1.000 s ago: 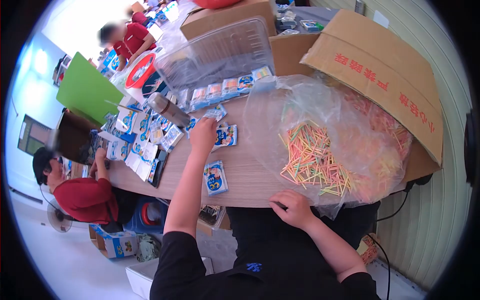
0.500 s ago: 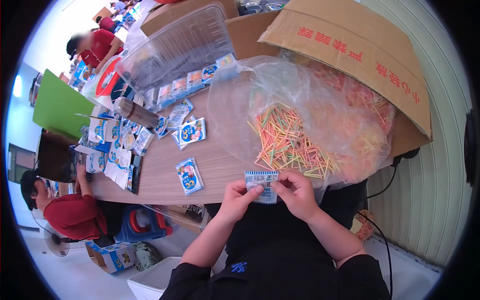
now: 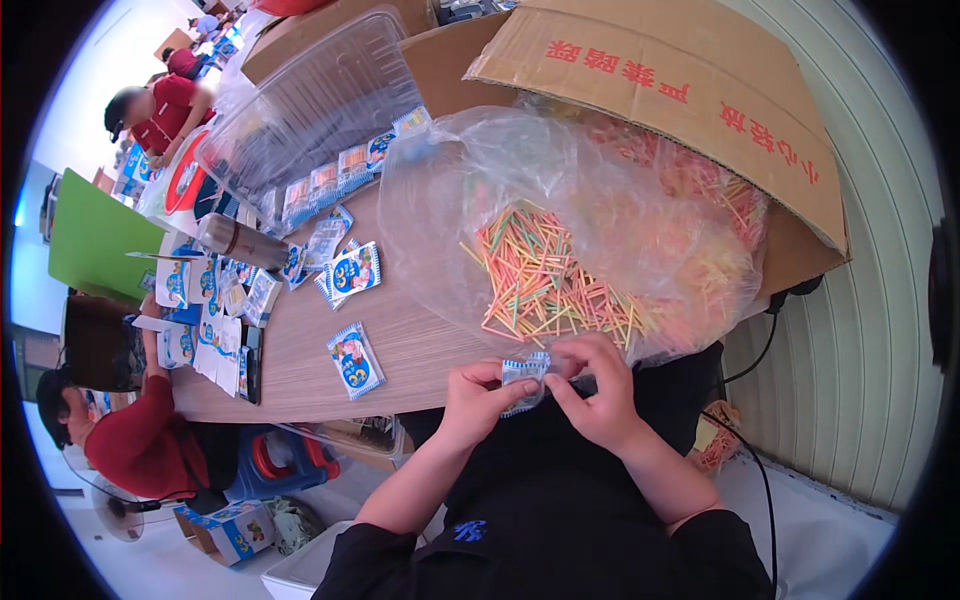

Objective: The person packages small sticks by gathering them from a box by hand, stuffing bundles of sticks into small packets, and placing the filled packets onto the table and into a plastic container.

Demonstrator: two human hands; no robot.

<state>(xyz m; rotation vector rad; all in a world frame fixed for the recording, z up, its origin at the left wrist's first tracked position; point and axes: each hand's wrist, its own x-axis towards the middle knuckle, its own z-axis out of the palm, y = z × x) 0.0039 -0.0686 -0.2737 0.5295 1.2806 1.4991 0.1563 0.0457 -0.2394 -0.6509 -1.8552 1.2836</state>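
A wood-grain tabletop (image 3: 300, 370) runs from near the middle of the room toward the far left. To the right rises a pale wall (image 3: 850, 330) with regular ribs. A dark cable (image 3: 766, 490) hangs down in front of it to the pale, smooth floor (image 3: 738, 500). On the left, a bright green panel (image 3: 95, 235) stands tilted above the table. Below the table's left part is a blue plastic stool (image 3: 262, 485) with red parts; a round fan (image 3: 125, 505), partly blurred, is farther left. The far left is washed out by strong white light, with a bluish glow along the left wall (image 3: 28, 210).
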